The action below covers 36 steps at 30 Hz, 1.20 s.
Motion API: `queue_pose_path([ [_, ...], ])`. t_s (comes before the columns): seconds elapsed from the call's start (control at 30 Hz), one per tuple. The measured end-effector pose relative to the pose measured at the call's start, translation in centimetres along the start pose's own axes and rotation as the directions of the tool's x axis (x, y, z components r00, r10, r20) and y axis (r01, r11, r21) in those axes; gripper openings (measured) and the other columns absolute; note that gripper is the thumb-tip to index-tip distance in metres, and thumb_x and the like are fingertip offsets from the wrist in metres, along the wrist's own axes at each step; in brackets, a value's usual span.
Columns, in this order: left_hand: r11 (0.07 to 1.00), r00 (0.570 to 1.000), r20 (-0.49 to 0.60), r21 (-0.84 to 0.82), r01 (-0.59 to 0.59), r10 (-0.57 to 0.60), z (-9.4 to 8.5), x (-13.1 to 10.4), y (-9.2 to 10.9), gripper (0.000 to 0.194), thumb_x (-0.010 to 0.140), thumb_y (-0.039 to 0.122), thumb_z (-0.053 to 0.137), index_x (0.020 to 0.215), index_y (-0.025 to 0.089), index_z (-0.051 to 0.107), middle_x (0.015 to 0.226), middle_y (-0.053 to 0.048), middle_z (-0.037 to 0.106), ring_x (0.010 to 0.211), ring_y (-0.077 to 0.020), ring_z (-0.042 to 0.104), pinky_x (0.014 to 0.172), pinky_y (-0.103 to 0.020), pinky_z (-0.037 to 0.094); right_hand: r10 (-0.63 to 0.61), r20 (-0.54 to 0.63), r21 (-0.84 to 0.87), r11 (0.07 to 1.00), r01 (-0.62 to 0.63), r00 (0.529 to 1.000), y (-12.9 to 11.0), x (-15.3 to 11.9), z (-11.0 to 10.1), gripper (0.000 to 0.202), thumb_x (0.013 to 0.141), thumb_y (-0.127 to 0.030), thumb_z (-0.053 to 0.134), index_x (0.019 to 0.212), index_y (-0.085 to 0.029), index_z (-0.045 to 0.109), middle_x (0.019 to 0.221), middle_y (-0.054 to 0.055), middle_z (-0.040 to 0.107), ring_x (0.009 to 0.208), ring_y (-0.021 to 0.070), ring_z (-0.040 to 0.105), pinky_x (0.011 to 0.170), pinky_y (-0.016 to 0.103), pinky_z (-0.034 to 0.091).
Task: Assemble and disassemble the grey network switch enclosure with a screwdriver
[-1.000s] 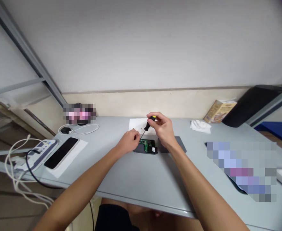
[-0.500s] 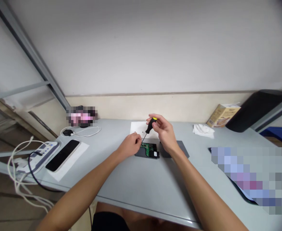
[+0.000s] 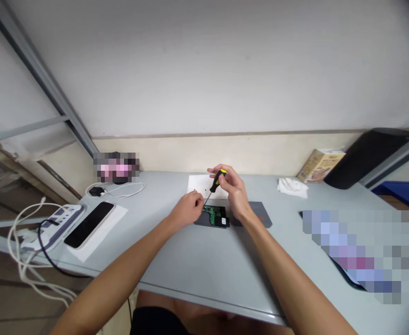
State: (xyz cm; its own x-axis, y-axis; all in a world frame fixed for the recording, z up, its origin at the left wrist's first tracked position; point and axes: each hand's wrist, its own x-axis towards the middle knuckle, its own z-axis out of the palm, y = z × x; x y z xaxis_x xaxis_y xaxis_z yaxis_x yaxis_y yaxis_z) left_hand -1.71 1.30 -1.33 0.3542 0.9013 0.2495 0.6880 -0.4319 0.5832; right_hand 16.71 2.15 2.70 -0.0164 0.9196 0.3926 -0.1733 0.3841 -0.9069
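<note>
A black screwdriver with yellow on its handle (image 3: 217,181) is gripped in my right hand (image 3: 235,193), its shaft slanting down and left. The tip meets the upper left part of a green circuit board (image 3: 213,216) with black parts, lying on a dark grey plate (image 3: 201,218). At the board's left end my left hand (image 3: 188,208) is closed, fingers curled close to the screwdriver tip; whatever they pinch is hidden. Under my right wrist lies a dark grey flat panel (image 3: 259,211). Behind the board, white paper (image 3: 196,181) carries small dark specks.
On the left stand a phone (image 3: 90,225) on paper, a power strip (image 3: 64,218) with cables and a black charger (image 3: 96,191). To the right are crumpled tissue (image 3: 292,187), a yellowish box (image 3: 320,165), a black cylinder (image 3: 368,158) and a blurred-out object (image 3: 351,251).
The screwdriver handle has turned slightly in my right hand, and those fingers have shifted. My left hand stays beside the board. The whole view has moved a little.
</note>
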Motion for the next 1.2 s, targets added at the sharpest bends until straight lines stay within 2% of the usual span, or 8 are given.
queue_pose_path([
  [0.13, 1.0, 1.0, -0.005, -0.001, 0.006, -0.006, 0.1, 0.0, 0.0, 0.026, 0.092, 0.007, 0.05, 0.075, 0.019, 0.065, 0.083, -0.002, 0.066, 0.077, -0.0167, 0.061, 0.075, -0.029, 0.045, -0.043, -0.082, -0.149, 0.988, 0.031, 0.996, 0.2, 0.2, -0.3, 0.019, 0.086, -0.039, 0.074, 0.101, -0.027, 0.073, 0.107, 0.005, 0.071, 0.096, 0.0205, 0.066, 0.086, 0.036, 0.053],
  [0.3, 1.0, 1.0, 0.0, 0.01, 0.02, -0.02, 0.0, 0.0, 0.1, 0.027, 0.092, 0.007, 0.05, 0.074, 0.019, 0.066, 0.083, -0.002, 0.065, 0.073, -0.0163, 0.059, 0.073, -0.029, 0.044, -0.021, 0.054, -0.006, 1.0, 0.021, 0.998, -0.2, 0.4, -0.6, 0.027, 0.088, -0.034, 0.068, 0.114, -0.027, 0.071, 0.108, 0.005, 0.075, 0.107, 0.0226, 0.069, 0.1, 0.042, 0.052],
  [0.4, 1.0, 1.0, -0.002, 0.015, 0.018, -0.018, 0.0, 0.0, 0.1, 0.027, 0.093, 0.007, 0.05, 0.074, 0.019, 0.066, 0.082, -0.002, 0.065, 0.074, -0.0162, 0.059, 0.073, -0.029, 0.044, -0.008, 0.065, 0.009, 1.0, 0.007, 0.998, -0.6, 0.2, 0.1, 0.021, 0.089, -0.037, 0.07, 0.108, -0.027, 0.07, 0.118, 0.006, 0.073, 0.109, 0.0224, 0.068, 0.092, 0.039, 0.055],
  [0.53, 1.0, 1.0, 0.001, 0.016, 0.026, -0.026, 0.0, 0.0, 0.1, 0.027, 0.093, 0.007, 0.051, 0.074, 0.018, 0.067, 0.081, -0.002, 0.065, 0.073, -0.016, 0.058, 0.072, -0.029, 0.043, -0.041, -0.005, -0.08, 0.996, 0.041, 0.999, -0.7, 0.1, 0.9, 0.015, 0.084, -0.036, 0.076, 0.092, -0.026, 0.069, 0.103, 0.004, 0.069, 0.091, 0.0199, 0.064, 0.079, 0.036, 0.056],
  [0.7, 1.0, 1.0, -0.007, 0.017, 0.011, -0.011, 0.1, 0.0, 0.0, 0.027, 0.093, 0.008, 0.05, 0.075, 0.018, 0.067, 0.082, -0.002, 0.065, 0.072, -0.0154, 0.057, 0.073, -0.028, 0.043, -0.054, 0.062, -0.004, 0.999, 0.054, 0.997, -0.5, 0.0, 0.7, 0.022, 0.091, -0.035, 0.066, 0.112, -0.027, 0.068, 0.105, 0.005, 0.072, 0.103, 0.022, 0.068, 0.093, 0.04, 0.054],
  [0.9, 1.0, 1.0, -0.007, -0.003, 0.016, -0.016, 0.2, 0.0, -0.2, 0.026, 0.092, 0.008, 0.051, 0.075, 0.019, 0.068, 0.083, -0.002, 0.066, 0.075, -0.0165, 0.06, 0.074, -0.029, 0.045, -0.039, -0.063, -0.11, 0.993, 0.032, 0.997, -0.1, 0.2, 0.2, 0.017, 0.082, -0.035, 0.077, 0.094, -0.026, 0.068, 0.097, 0.003, 0.065, 0.085, 0.0188, 0.062, 0.074, 0.034, 0.056],
  [1.07, 1.0, 1.0, -0.007, 0.009, 0.004, -0.004, 0.3, 0.0, -0.3, 0.026, 0.092, 0.008, 0.05, 0.075, 0.019, 0.066, 0.082, -0.002, 0.065, 0.074, -0.0161, 0.059, 0.073, -0.029, 0.044, -0.024, 0.05, -0.027, 0.999, 0.026, 0.998, -0.1, 0.2, -0.1, 0.023, 0.092, -0.04, 0.068, 0.111, -0.028, 0.07, 0.118, 0.006, 0.071, 0.099, 0.0219, 0.071, 0.09, 0.041, 0.056],
  [1.2, 1.0, 1.0, -0.007, 0.005, 0.013, -0.013, 0.2, 0.0, -0.1, 0.026, 0.092, 0.008, 0.05, 0.074, 0.019, 0.065, 0.083, -0.002, 0.066, 0.076, -0.0165, 0.061, 0.076, -0.029, 0.046, -0.023, 0.038, -0.049, 0.998, 0.025, 0.999, 0.2, 0.2, 0.2, 0.034, 0.091, -0.046, 0.073, 0.12, -0.029, 0.069, 0.123, 0.006, 0.072, 0.096, 0.0209, 0.07, 0.086, 0.039, 0.056],
])
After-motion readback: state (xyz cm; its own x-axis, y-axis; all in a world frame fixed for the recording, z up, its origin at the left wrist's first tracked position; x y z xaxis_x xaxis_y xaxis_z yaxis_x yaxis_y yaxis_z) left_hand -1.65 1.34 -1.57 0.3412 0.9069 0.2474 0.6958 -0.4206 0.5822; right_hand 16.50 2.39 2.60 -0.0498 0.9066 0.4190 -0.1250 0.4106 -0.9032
